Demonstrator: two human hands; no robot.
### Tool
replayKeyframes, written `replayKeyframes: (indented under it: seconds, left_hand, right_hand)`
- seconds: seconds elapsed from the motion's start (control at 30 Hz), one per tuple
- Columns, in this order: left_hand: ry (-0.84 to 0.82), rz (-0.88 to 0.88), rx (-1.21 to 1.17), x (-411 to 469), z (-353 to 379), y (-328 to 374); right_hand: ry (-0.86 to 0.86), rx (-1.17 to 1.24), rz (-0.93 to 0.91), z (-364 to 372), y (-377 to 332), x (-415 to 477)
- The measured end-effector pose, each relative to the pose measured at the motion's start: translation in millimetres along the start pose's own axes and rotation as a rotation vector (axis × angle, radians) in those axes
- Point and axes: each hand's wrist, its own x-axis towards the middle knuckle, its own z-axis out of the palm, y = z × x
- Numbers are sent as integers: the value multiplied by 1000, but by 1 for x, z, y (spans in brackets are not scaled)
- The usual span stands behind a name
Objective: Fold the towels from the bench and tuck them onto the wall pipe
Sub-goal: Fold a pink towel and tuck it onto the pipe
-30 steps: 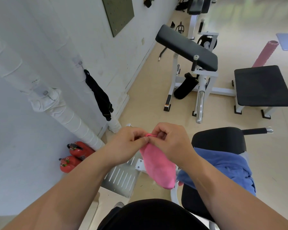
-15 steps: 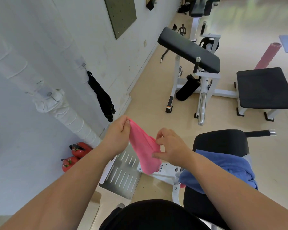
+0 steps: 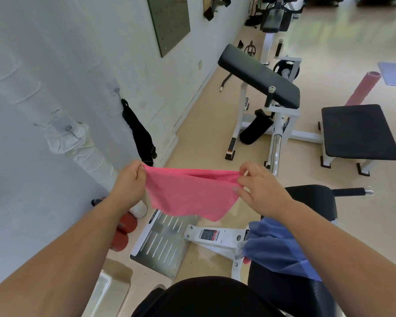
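Note:
A pink towel (image 3: 190, 193) is stretched in the air between both hands, doubled over, its lower edge hanging loose. My left hand (image 3: 129, 183) pinches its left top corner. My right hand (image 3: 258, 191) pinches its right top corner. A blue towel (image 3: 277, 248) lies crumpled on the black bench seat (image 3: 311, 197) below my right forearm. The white wrapped wall pipe (image 3: 87, 152) runs down the wall at left, with a white cloth (image 3: 65, 139) bunched on it at a bracket.
A black cloth (image 3: 140, 133) hangs from a wall hook. Red fire extinguishers (image 3: 121, 234) lie at the pipe's foot. A slotted metal footplate (image 3: 165, 241) sits on the floor. A preacher-curl bench (image 3: 261, 81) and a flat black bench (image 3: 359, 131) stand ahead. A pink foam roller (image 3: 364, 88) leans behind.
My hands have moved apart. The pink towel, bunched between them a second ago, now spreads out wide between the two pinched corners.

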Motion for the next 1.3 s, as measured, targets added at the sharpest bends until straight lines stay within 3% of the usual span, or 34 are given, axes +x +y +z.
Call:
replayKeyframes:
  seconds: [0.23,0.57,0.83,0.97,1.07,1.17,1.3]
  left_hand:
    - [32,-78,-130,-2,1,-1]
    - [106,-132,-459,-2,-2,40]
    - [82,-64,-588,-9,-9,64]
    - [24,-67,-580,-11,-1,56]
    - [3,-117,-559,-13,5,49]
    - [17,-176,-597,-15,13,47]
    - [-5,-190,-613,-25,21,58]
  right_hand:
    - [83,148,-55,-66,-2,17]
    - [275,841,316,-98,-7,18]
    - [291,1300,532,-92,-5,11]
    - [407,1290,665,-79,-4,6]
    - [525,1138,732,-65,-4,8]
    - [600,1022,705,-56,-16,9]
    - [556,969,588,-49,-44,11]
